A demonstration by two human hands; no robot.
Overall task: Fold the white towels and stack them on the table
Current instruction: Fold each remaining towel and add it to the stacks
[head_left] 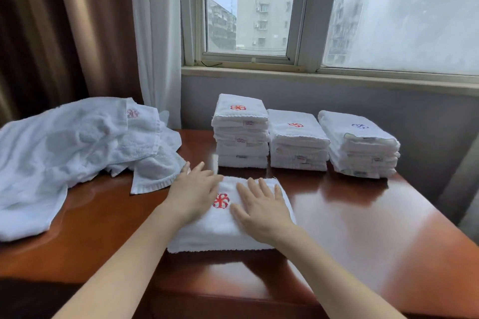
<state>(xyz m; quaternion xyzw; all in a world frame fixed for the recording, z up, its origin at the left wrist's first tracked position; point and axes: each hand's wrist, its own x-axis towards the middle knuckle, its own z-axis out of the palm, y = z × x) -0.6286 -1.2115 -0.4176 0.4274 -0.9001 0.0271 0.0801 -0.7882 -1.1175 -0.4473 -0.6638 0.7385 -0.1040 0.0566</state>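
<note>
A folded white towel [220, 230] with a red embroidered logo lies on the wooden table [363, 228] in front of me. My left hand [193, 193] rests flat on its left part, fingers straight. My right hand [259, 206] lies flat on its right part, fingers spread. Behind it stand three stacks of folded white towels: a tall left stack [241, 132], a middle stack [298, 140] and a right stack [359, 145] with a blue logo on top. A heap of unfolded white towels [77, 147] covers the table's left side.
A window with a sill [311, 74] runs behind the table. A brown curtain [64, 33] and a white sheer curtain [155, 33] hang at the left. Bare table surface lies to the right of the folded towel and along the front edge.
</note>
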